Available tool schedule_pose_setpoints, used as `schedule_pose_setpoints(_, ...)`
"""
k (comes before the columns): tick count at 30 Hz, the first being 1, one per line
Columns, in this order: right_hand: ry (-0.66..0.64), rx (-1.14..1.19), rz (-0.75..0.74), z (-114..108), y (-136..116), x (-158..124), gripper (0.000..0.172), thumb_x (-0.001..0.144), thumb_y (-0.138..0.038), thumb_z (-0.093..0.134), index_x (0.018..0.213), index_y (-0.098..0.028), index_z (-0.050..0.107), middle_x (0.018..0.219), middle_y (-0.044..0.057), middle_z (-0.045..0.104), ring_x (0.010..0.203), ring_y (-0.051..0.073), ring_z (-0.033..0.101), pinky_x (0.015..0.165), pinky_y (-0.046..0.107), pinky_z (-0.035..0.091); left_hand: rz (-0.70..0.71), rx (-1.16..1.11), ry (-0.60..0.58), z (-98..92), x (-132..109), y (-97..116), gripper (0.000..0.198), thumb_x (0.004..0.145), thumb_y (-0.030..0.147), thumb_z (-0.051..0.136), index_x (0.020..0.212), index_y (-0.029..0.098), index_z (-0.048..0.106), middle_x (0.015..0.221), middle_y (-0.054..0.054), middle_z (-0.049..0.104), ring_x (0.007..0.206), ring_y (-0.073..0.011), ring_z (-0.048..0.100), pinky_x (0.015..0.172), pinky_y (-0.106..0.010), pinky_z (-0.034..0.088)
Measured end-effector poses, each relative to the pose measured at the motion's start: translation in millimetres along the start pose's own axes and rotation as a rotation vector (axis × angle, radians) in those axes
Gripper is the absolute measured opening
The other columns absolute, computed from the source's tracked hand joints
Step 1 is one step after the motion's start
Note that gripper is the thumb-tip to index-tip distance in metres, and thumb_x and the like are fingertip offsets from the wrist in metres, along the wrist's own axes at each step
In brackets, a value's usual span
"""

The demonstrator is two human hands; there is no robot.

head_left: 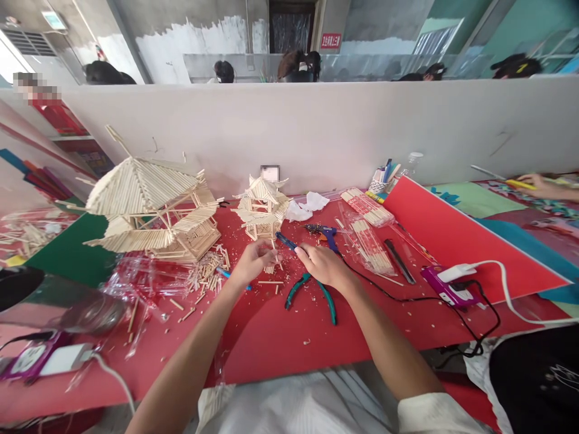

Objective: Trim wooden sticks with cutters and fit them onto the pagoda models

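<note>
**Step in hand.** The left hand (253,262) is pinching a short wooden stick (275,256) between its fingertips, just in front of the small stick pavilion (262,211). The right hand (323,265) is clenching around a blue-handled tool (286,242) and aiming it at that stick. Both hands are working low over the red table (280,343), and teal pliers (312,292) are lying just beneath the right hand.

In my judgement the left fingertips are sitting very close to the tool's end. They should be gripping further back, with both wrists resting on the table and the tool pressing only lightly. Loose offcuts (205,271) are crowding the left hand and could be unsettling its support.

**Not verifiable.** The left fingers are masking the tool's working end, so whether it is a blade or a nozzle cannot be told. The stick's full length is also unclear. At the far right, the frame edge is cutting off a co-worker's hand (540,184).
</note>
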State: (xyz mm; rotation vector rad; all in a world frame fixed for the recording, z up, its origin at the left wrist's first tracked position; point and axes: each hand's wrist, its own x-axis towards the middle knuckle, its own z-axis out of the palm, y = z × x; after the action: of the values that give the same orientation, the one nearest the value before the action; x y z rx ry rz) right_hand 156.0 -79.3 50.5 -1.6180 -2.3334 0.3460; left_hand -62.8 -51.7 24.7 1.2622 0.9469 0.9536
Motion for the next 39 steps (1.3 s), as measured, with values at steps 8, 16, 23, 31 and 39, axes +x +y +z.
schedule_pose_setpoints(8,-0.046,0.072,-0.009,-4.4,2.2,-2.1,0.046,0.108,-0.048,0.025,0.097,-0.022,0.061,0.087,0.005,0.073,0.082,0.021,0.068,0.065,0.028,0.032,0.119,-0.238,0.243,8.0,0.0,4.7,0.041,0.063,0.044,0.087,0.079,0.017,0.06,0.079,0.0,0.067,0.077,-0.0149,0.069,0.085,-0.035,0.059)
schedule_pose_setpoints(16,-0.07,0.085,0.01,-4.8,-5.4,-3.5,0.046,0.107,-0.05,0.025,0.093,-0.023,0.059,0.08,0.004,0.07,0.076,0.02,0.066,0.061,0.028,0.029,0.14,-0.265,0.344,16.1,1.8,-2.6,0.041,0.062,0.043,0.089,0.082,0.014,0.066,0.082,-0.005,0.072,0.076,-0.0168,0.071,0.083,-0.035,0.059)
schedule_pose_setpoints(23,-0.062,0.07,0.008,-6.5,-5.8,-3.5,0.047,0.107,-0.049,0.025,0.095,-0.022,0.062,0.08,0.004,0.071,0.075,0.02,0.066,0.062,0.028,0.029,0.132,-0.348,0.355,18.9,2.5,-5.3,0.04,0.059,0.04,0.091,0.079,0.015,0.068,0.079,-0.004,0.073,0.078,-0.0167,0.071,0.084,-0.033,0.057)
schedule_pose_setpoints(31,-0.074,0.056,0.011,-10.6,-7.6,-4.6,0.049,0.107,-0.049,0.024,0.1,-0.021,0.064,0.084,0.005,0.073,0.078,0.02,0.067,0.064,0.027,0.031,0.171,-0.377,0.408,23.1,4.0,-11.9,0.039,0.06,0.041,0.091,0.08,0.016,0.069,0.081,-0.004,0.074,0.079,-0.0168,0.071,0.086,-0.034,0.056)
schedule_pose_setpoints(39,-0.058,0.032,-0.003,-11.3,-5.5,-5.9,0.049,0.107,-0.049,0.025,0.099,-0.021,0.064,0.083,0.005,0.073,0.075,0.021,0.067,0.061,0.028,0.029,0.152,-0.378,0.41,28.6,2.2,-13.2,0.038,0.06,0.04,0.091,0.08,0.016,0.069,0.082,-0.005,0.075,0.081,-0.0176,0.071,0.088,-0.036,0.056)
